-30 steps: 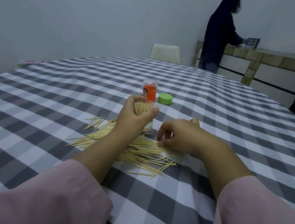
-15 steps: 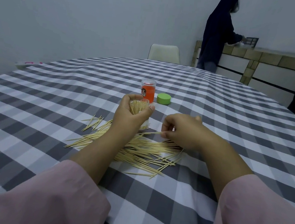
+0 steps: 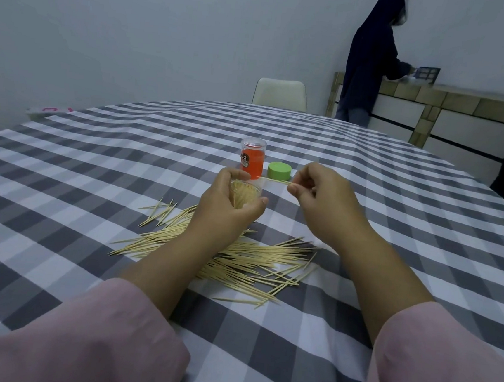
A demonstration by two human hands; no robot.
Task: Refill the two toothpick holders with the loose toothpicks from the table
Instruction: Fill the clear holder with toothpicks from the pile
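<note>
Holder (image 3: 244, 194) gripped upright in my left hand (image 3: 228, 207), mouth open; right hand (image 3: 320, 200) just beside it pinches 1 toothpick (image 3: 274, 180), I judge ready for dropping in

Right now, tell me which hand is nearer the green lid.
Right. The right hand pinches a toothpick just beside the green lid; the left hand grips a holder farther off.

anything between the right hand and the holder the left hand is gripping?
Head view: only the toothpick pinched by the right hand, pointing toward the holder in the left hand. Otherwise just checked tablecloth.
</note>
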